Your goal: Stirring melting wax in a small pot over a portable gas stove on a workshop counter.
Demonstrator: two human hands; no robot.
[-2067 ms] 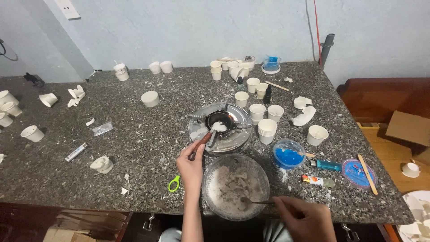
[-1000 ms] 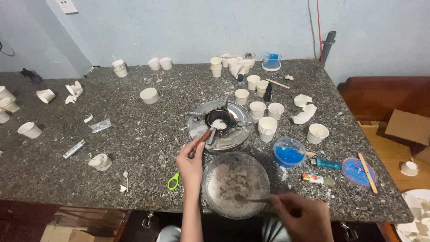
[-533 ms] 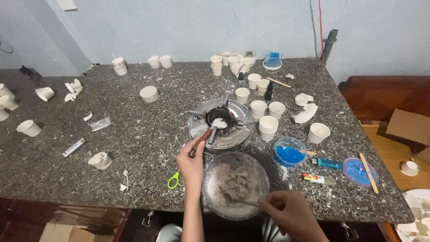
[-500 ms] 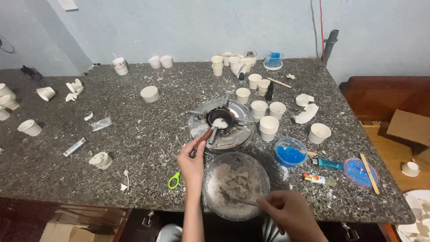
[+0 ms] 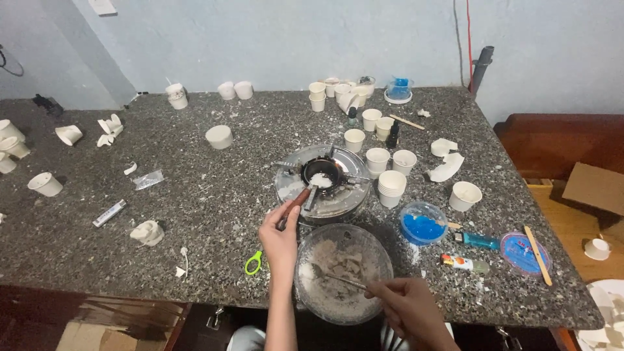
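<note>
My left hand grips the reddish-brown handle of a small black pan that sits on a round metal burner; white flakes lie in the pan. My right hand holds a metal spoon whose tip is dug into pale waxy chunks inside a clear glass bowl at the table's near edge. The bowl stands just right of my left wrist.
Speckled granite table littered with white scraps. Many small white cups stand behind and right of the burner, more at the far left. A blue-filled container, lighters, blue lid with wooden stick, green loop.
My right hand has shifted left and nearer, dragging the spoon tip from the bowl's right side toward its centre-left. My left hand stays on the pan handle.
</note>
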